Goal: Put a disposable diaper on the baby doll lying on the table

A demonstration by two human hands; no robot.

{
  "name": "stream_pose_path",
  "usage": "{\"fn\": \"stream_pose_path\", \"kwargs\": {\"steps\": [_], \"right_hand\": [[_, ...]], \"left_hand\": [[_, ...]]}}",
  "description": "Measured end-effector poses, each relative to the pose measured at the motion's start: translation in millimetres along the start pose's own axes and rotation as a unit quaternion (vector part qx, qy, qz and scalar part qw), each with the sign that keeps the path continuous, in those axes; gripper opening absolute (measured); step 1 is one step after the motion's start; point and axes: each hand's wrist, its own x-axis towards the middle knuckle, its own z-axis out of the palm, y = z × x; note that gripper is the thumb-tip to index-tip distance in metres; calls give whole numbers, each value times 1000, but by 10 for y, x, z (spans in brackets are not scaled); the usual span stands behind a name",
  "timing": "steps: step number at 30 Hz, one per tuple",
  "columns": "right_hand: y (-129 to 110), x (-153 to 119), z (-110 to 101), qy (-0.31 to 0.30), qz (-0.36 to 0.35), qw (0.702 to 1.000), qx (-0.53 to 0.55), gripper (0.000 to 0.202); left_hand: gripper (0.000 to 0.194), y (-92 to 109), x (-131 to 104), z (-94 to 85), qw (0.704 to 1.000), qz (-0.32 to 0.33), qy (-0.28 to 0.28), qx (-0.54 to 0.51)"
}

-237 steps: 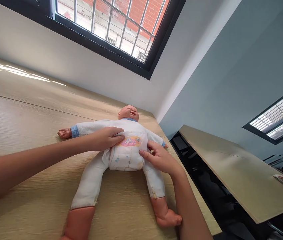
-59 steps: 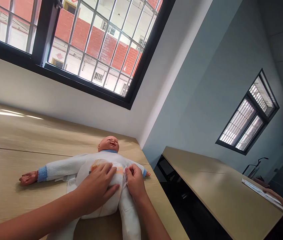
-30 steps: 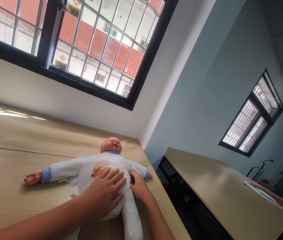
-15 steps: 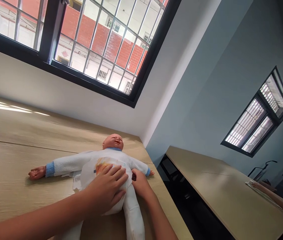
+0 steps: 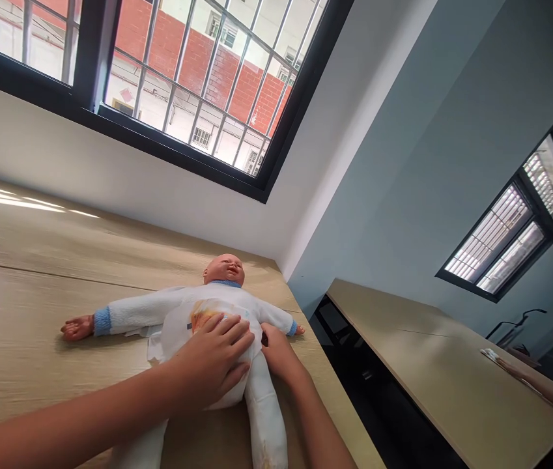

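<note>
A baby doll [image 5: 224, 270] lies on its back on the table, arms spread, in a white top [image 5: 149, 309] with blue cuffs and collar. A white diaper [image 5: 176, 332] with an orange-brown print or patch at the front wraps its middle. My left hand [image 5: 220, 355] rests flat over the diaper's front, fingers stretched and slightly apart. At the doll's side, by the diaper's edge, my right hand [image 5: 279, 352] has its fingers curled in; the fingertips are partly hidden, so what they pinch cannot be made out. The doll's legs [image 5: 266, 410] are white.
The wooden table [image 5: 27, 326] meets a wall below a barred window [image 5: 198, 91]. Past a dark gap on the right stands a second table [image 5: 432, 365], with a long rolled or tube-like item [image 5: 540, 384] along its far edge. A smaller window [image 5: 510, 215] is on the right wall.
The view has shifted slightly, so the doll sits a little higher and further right. Both hands keep nearly the same places on the diaper and at the doll's side.
</note>
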Motion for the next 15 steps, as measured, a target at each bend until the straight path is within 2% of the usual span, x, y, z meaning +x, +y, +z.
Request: {"fn": "stream_pose_path", "kwargs": {"steps": [10, 15], "right_hand": [[-49, -27, 7, 8, -3, 1000, -29, 7], [-57, -33, 11, 3, 2, 999, -39, 8]], "left_hand": [[29, 20, 13, -68, 1000, 0, 2, -4], [33, 3, 7, -39, 1000, -4, -4, -9]]}}
